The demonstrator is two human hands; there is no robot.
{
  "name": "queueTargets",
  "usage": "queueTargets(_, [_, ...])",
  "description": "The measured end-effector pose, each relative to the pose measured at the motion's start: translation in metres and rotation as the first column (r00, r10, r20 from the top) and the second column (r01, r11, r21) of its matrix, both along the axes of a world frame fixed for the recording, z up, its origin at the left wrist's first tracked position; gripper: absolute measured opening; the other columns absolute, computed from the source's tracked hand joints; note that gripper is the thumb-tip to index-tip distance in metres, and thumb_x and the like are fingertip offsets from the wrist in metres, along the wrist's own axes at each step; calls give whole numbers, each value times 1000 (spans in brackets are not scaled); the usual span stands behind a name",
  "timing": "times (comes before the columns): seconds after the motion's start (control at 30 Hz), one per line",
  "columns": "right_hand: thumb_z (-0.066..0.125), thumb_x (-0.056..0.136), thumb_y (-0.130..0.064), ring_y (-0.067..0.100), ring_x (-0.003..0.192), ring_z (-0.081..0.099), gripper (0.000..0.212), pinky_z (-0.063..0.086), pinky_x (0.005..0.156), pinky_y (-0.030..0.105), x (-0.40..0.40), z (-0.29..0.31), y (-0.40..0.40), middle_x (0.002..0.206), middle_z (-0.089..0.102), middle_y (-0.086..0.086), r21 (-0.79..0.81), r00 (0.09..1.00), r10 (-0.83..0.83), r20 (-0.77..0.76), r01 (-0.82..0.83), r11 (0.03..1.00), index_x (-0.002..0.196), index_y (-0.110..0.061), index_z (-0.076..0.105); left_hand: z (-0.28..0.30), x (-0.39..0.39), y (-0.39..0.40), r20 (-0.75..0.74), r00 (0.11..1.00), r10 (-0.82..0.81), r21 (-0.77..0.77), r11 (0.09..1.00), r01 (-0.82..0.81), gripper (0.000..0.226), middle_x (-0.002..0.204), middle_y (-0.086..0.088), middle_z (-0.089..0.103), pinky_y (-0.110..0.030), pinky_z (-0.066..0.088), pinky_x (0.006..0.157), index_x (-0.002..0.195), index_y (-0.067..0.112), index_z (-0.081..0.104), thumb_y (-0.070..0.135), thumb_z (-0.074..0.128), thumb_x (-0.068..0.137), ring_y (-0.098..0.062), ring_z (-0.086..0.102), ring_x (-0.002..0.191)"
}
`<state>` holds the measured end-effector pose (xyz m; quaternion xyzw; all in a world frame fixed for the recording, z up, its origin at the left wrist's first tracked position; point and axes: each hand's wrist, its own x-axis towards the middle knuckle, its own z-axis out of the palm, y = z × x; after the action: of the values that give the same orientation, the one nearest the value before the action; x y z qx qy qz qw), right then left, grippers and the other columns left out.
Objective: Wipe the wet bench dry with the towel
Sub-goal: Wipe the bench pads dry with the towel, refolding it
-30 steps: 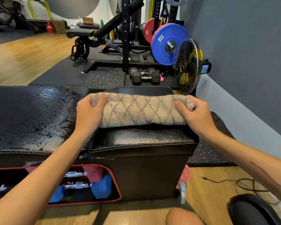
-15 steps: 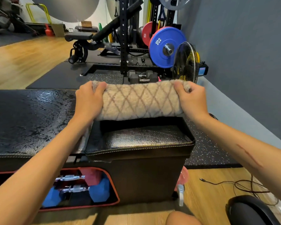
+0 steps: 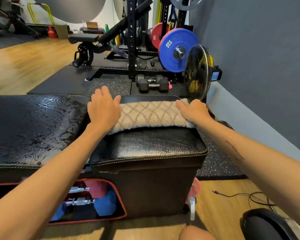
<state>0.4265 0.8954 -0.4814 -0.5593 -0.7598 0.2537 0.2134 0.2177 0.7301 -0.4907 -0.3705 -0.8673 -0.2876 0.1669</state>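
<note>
Head view: fan (image 3: 198, 73) and dumbbells (image 3: 152, 83) sit behind the glossy black bench (image 3: 145, 146). Left hand (image 3: 103, 110) lies flat, fingers straight, on the fuzzy diamond-patterned towel (image 3: 149, 115); right hand (image 3: 193, 110) presses its other end.

Glossy black leather-look bench (image 3: 145, 146), fluffy beige towel (image 3: 151, 115).
The bench pad to the left (image 3: 33, 125) glistens with wet beads; stitched seams edge both. Speckled rubber mat (image 3: 216, 163) looks matt, the wood floor (image 3: 24, 66) smooth.
</note>
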Motion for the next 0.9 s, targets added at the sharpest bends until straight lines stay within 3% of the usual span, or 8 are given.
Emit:
queueTargets(0.07, [48,91,-66,35,112,59,75,42,79,35,7,2,-3,125,60,16,-37,999,27,32,-26,999,121,2,57,1,11,7,-138,978,-153,-2,988,155,40,126,-11,53,-50,36,94,127,11,49,37,43,98,-34,51,115])
queueTargets(0.2, [54,94,-52,28,95,61,51,44,73,31,3,9,-15,112,62,10,-14,994,90,61,-89,996,111,-4,58,-9,29,32,217,910,-353,-339,847,410,57,132,-8,47,-66,14,110,123,27,47,52,9,88,-40,34,136])
queueTargets(0.3, [62,91,-42,15,69,54,34,38,53,27,0,23,-20,90,57,4,-51,979,185,81,-181,982,94,-8,55,-25,26,39,252,929,-273,-412,838,358,74,157,-7,24,-68,4,112,151,32,20,56,0,84,-41,13,146])
queueTargets(0.57, [69,88,-34,16,68,42,39,30,52,33,17,81,-11,88,44,5,178,905,186,381,-270,946,78,-18,36,2,46,6,397,917,-32,-267,952,149,53,149,-11,36,-64,12,111,140,16,41,40,37,93,-36,28,139])
queueTargets(0.63, [63,90,-28,22,75,47,26,36,58,36,6,90,-23,96,47,7,250,887,172,429,-299,921,88,-14,41,1,37,-3,592,804,-57,-141,975,173,62,140,-16,45,-50,34,105,134,9,44,39,52,81,-36,41,130])
queueTargets(0.7, [57,91,-25,27,84,49,21,38,65,37,-13,97,-46,100,47,7,281,881,235,411,-367,887,99,-13,42,7,32,-6,792,565,-231,229,971,76,57,125,-17,57,-31,43,82,123,5,53,35,60,75,-31,55,111])
queueTargets(0.8, [55,91,-26,29,92,46,24,37,73,37,-50,96,-92,106,43,7,252,844,384,374,-491,834,105,-14,42,13,34,-2,828,295,-477,522,848,-94,12,76,-2,66,-18,44,58,89,13,54,21,50,96,-11,61,66])
queueTargets(0.9, [56,92,-31,34,107,53,37,39,76,36,-84,71,-121,123,51,16,179,811,471,348,-550,815,120,-8,48,17,43,-5,803,175,-570,594,792,-140,30,48,3,62,-17,47,41,77,14,56,21,39,101,-8,61,43])
